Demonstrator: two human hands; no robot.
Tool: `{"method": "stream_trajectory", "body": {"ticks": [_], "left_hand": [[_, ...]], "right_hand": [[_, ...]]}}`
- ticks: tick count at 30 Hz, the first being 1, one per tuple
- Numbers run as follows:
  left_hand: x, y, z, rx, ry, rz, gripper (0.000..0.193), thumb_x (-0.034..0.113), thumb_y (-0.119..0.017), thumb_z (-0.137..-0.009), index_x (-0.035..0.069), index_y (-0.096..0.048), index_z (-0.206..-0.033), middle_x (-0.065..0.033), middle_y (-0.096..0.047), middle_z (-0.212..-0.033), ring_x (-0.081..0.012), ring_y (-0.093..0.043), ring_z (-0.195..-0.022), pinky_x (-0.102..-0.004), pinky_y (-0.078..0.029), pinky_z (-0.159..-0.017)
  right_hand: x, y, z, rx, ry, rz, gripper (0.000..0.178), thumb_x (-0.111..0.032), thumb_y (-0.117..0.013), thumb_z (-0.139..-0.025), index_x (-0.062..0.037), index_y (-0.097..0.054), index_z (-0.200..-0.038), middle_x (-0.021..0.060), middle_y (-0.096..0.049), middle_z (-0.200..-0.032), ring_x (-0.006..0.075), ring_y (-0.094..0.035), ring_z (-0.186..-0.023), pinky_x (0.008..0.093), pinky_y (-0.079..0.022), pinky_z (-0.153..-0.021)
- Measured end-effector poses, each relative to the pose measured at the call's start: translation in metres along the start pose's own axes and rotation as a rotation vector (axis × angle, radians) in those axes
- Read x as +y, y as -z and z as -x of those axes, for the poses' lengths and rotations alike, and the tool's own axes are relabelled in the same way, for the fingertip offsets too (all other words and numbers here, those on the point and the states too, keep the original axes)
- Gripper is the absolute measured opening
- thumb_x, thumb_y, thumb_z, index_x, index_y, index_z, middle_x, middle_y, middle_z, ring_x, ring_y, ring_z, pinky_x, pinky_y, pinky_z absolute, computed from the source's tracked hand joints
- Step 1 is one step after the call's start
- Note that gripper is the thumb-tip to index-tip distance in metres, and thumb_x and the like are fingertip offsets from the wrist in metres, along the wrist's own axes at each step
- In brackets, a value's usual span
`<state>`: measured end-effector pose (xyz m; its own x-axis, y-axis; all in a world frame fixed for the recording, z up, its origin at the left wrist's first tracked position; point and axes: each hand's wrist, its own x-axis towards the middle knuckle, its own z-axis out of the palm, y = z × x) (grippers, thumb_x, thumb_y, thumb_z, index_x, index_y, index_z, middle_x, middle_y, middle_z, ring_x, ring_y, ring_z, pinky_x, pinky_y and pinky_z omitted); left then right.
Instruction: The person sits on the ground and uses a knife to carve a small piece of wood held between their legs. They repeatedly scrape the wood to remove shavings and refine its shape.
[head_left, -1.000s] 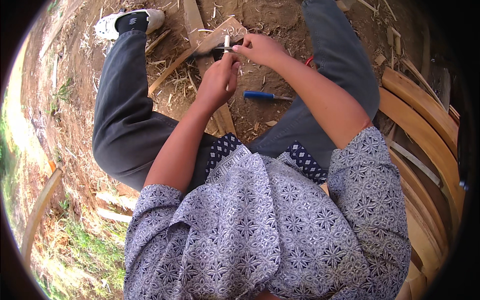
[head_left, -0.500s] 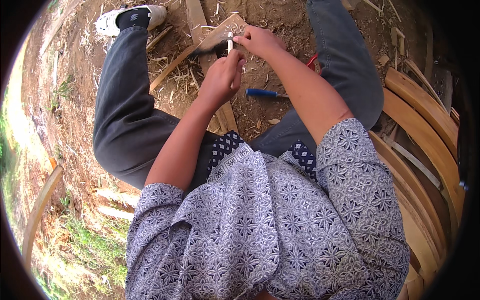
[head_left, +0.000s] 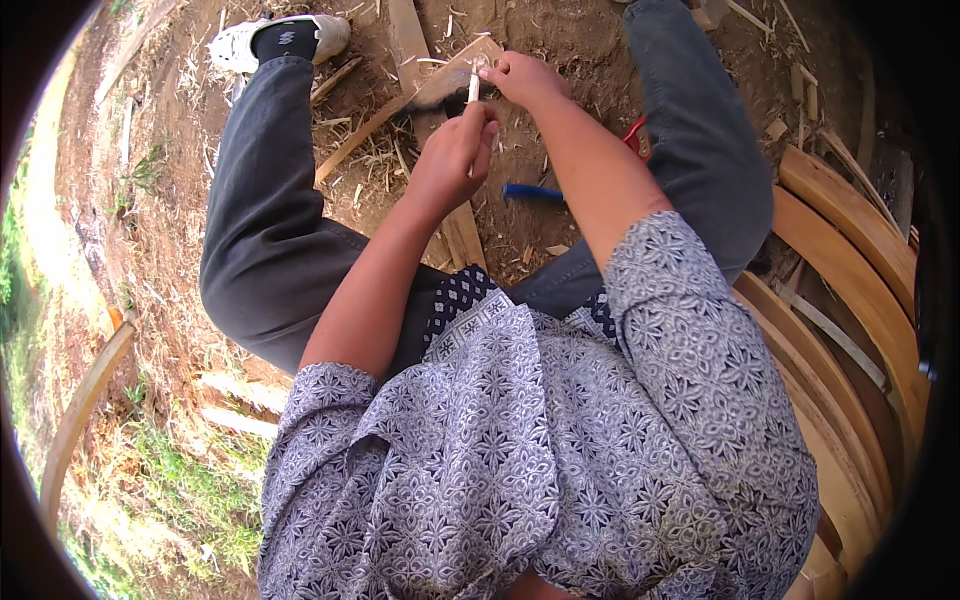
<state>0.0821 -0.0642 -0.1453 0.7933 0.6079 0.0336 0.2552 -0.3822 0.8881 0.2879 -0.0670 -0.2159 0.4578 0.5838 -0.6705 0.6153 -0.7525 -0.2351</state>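
My left hand is closed round the near end of a thin, pale stick that points away from me. At the stick's far end, my right hand is closed, its thumb and finger pressed close to the tip. What that hand grips is too small and blurred to make out. Under and behind the stick lies a light wooden board, with a few curled shavings near the tip. A black patch or object shows beside the board, its kind unclear. The blue handle of a tool lies on the ground under my right forearm.
A red object lies against my right leg. Curved wooden pieces are stacked at my right side. Wood strips and shavings are scattered over the dirt between my legs. A curved timber stands at the far left.
The whole view has shifted slightly, moving things a little to the right. My right hand has come nearer the stick's tip, and less of the blue-handled tool shows beside my forearm.
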Motion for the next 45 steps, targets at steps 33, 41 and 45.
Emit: {"method": "stream_trajectory", "body": {"ticks": [33, 41, 45], "left_hand": [[-0.016, -0.011, 0.001, -0.262, -0.129, -0.27, 0.012, 0.015, -0.055, -0.097, 0.007, -0.052, -0.105, -0.021, -0.06, -0.072, -0.0446, -0.062, -0.072, -0.0552, -0.048, -0.065], [-0.016, -0.012, 0.001, -0.28, -0.135, -0.275, 0.013, 0.015, -0.056, -0.096, 0.007, -0.053, -0.106, -0.0205, -0.06, -0.072, -0.0448, -0.063, -0.073, -0.0554, -0.048, -0.065], [-0.019, -0.012, -0.001, -0.271, -0.15, -0.272, 0.013, 0.014, -0.056, -0.096, 0.007, -0.053, -0.107, -0.02, -0.061, -0.073, -0.0447, -0.063, -0.073, -0.0555, -0.048, -0.065]], "right_hand": [[0.012, 0.013, 0.016, -0.027, 0.014, 0.137, 0.047, -0.068, -0.066, -0.092, -0.026, -0.072, -0.112, 0.0028, -0.075, -0.115, 0.0253, -0.071, -0.113, 0.0467, -0.053, -0.094], [0.005, 0.013, 0.025, 0.001, -0.017, 0.146, 0.046, -0.066, -0.066, -0.093, -0.0252, -0.072, -0.114, 0.004, -0.075, -0.116, 0.026, -0.07, -0.115, 0.0454, -0.052, -0.095], [-0.001, 0.015, 0.023, -0.01, -0.021, 0.158, 0.046, -0.064, -0.066, -0.094, -0.0242, -0.072, -0.115, 0.0052, -0.075, -0.118, 0.0264, -0.07, -0.117, 0.0456, -0.053, -0.096]]}}
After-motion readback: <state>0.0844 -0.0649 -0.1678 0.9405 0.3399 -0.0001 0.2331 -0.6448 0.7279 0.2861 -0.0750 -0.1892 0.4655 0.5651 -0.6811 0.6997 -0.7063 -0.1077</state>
